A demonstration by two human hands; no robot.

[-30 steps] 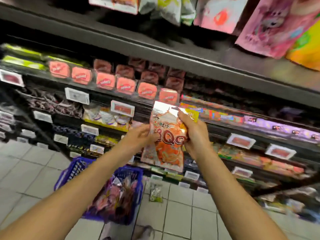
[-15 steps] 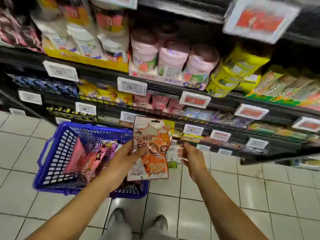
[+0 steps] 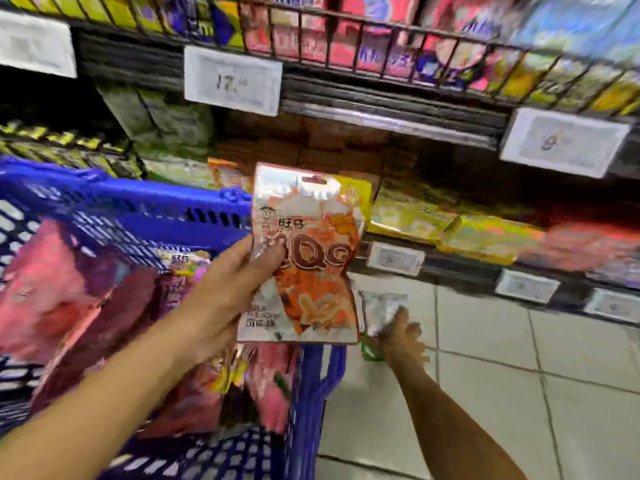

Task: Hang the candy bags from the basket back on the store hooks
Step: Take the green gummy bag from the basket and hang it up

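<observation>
My left hand (image 3: 228,289) grips an orange and white candy bag (image 3: 311,271) by its left edge and holds it upright in front of the lowest shelves. The hang hole at its top is free. The blue basket (image 3: 138,192) stands on the floor at the left, with several pink and purple candy bags (image 3: 52,289) inside. My right hand (image 3: 403,336) is down at the floor, its fingers on a small white and green bag (image 3: 379,308) lying on the tiles. Blur hides whether the fingers hold it.
Low shelves (image 3: 398,123) with white price tags (image 3: 232,77) fill the background. Yellow packs (image 3: 415,213) lie on the bottom shelf to the right. A wire rail (image 3: 381,39) fronts the upper shelf. Pale floor tiles (image 3: 485,393) spread to the right of the basket.
The view has dropped from the upper shelves to floor level. My right hand let go of the orange bag and went down to the small bag on the floor. My left hand kept the orange bag.
</observation>
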